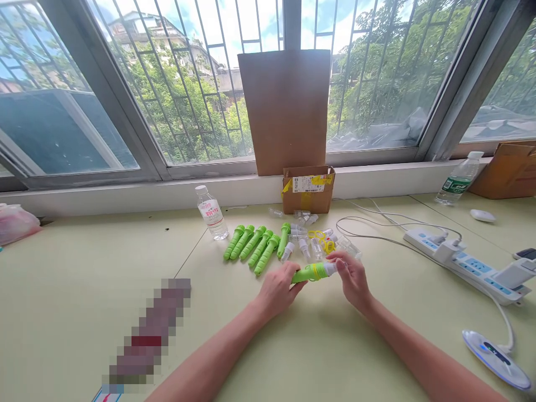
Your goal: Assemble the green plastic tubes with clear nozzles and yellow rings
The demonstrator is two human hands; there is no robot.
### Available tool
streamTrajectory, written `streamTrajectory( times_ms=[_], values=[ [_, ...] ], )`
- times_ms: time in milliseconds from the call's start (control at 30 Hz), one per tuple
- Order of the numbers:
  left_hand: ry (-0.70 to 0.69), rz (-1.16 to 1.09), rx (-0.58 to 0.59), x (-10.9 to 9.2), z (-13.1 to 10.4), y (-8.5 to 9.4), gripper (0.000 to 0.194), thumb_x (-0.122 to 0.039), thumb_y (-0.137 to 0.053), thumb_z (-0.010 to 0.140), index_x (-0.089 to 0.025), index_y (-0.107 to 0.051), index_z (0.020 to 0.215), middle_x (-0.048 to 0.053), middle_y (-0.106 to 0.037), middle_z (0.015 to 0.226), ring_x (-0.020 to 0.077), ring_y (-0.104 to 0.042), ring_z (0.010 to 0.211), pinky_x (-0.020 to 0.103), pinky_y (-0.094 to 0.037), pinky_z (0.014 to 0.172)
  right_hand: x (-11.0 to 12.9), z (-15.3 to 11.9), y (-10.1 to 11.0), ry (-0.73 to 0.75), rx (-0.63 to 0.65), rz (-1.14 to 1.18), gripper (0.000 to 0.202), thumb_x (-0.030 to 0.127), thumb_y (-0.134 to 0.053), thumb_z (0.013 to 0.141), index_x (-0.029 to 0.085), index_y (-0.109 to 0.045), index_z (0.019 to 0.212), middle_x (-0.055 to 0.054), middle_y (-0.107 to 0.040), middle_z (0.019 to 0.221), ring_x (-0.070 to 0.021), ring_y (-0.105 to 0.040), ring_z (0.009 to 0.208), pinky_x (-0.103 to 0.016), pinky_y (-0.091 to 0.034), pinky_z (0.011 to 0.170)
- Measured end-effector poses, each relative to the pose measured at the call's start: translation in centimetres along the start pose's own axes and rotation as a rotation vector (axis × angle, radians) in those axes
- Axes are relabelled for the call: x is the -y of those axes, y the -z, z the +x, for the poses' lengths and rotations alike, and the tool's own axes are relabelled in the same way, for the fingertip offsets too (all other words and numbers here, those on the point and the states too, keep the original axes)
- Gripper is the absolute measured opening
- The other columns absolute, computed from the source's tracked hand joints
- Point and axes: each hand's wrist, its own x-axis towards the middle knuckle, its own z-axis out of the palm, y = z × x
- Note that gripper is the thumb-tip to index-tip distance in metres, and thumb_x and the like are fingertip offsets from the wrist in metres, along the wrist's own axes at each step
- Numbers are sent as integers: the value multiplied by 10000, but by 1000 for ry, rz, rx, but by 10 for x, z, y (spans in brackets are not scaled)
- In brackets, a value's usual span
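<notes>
The left hand (278, 291) is closed around a light-green ridged plastic tube with yellow banding (314, 272), held above the pale green bench (259, 368) with its wider end pointing right. The right hand (352, 277) is narrow, fingertips pinched at the white collar (330, 269) at that end; whether it also grips a clear part there is hard to tell. If the right fingers push off-axis, the collar could seat crooked or the tube could twist in the left palm. A slip forward could knock the small clear bottles with white tops (288, 251) just beyond, and the thin yellow plastic rings (329, 244) among them could snag a fingertip. A leftward swing could set the row of green ridged tubes (251, 243) rolling. At the far edge, the white sill (234, 197) and small brown cardboard box (307, 192) limit reach. The near edge is out of view; there is more room to draw the elbows back than to go right, where the white power strip (473, 265) and grey cable (389, 239) lie.
</notes>
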Motion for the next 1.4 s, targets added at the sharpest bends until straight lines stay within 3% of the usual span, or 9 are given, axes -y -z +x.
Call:
streamTrajectory(
  times_ms=[133,367,533,633,767,900,1067,1233,1400],
  values=[
    [39,-60,-34,-1,0,-1,191,-366,-477,904,-181,-495,947,5,-603,745,140,-546,564,242,-328,503,-1,4,4,30,-150,3,385,488,-337,950,204,-588,1019,-21,-645,726,-178,-623,630,-326,-507,613],
    [113,-131,-70,0,2,3,192,-369,-452,914,-188,-485,967,-14,-582,693,129,-513,528,232,-351,508,-9,22,21,-55,-378,-305,354,427,-384,941,205,-558,729,-21,-661,674,-180,-648,674,-287,-484,629],
    [111,-133,-88,0,2,3,199,-372,-452,911,-189,-477,983,-23,-560,653,128,-500,509,226,-332,488,-15,25,27,-66,-345,-430,380,433,-370,936,201,-552,697,-21,-652,645,-152,-576,523,-257,-410,485],
    [114,-140,-85,-1,3,4,197,-374,-454,911,-190,-476,978,-26,-554,642,125,-492,495,224,-323,479,-22,27,29,17,-327,-602,386,456,-440,899,193,-566,646,-47,-659,671,-187,-609,645,-282,-442,586],
    [112,-138,-84,-1,2,4,201,-379,-455,911,-189,-477,972,-21,-557,643,127,-494,494,225,-321,478,-40,32,34,33,-265,-933,274,393,-519,845,183,-631,981,-102,-675,1006,-297,-560,1001,-388,-446,768],
    [110,-116,-86,0,2,3,199,-379,-461,908,-191,-481,969,-16,-565,648,129,-503,495,227,-318,478,-56,34,42,-132,-169,-1130,371,298,-505,841,183,-565,1189,-132,-643,1111,-325,-539,1048,-502,-399,861],
    [103,-98,-94,0,2,4,202,-382,-459,908,-193,-482,973,-20,-566,646,127,-501,490,226,-330,479,-55,36,45,-178,-182,-954,465,252,-501,827,168,-481,1283,-113,-678,994,-280,-621,908,-443,-472,786],
    [127,-92,-100,-1,3,6,197,-382,-447,915,-193,-482,959,-18,-572,653,130,-520,508,229,-355,495,-30,33,35,81,-349,-694,437,337,-557,817,202,-491,1227,-79,-660,1001,-226,-636,839,-366,-520,742],
    [170,-48,-130,2,3,5,193,-372,-461,909,-188,-492,957,-10,-587,679,130,-528,499,237,-354,496,-9,26,25,312,-315,-670,430,151,-472,811,210,-467,1238,-89,-602,1066,-230,-593,973,-366,-511,798]
  ],
)
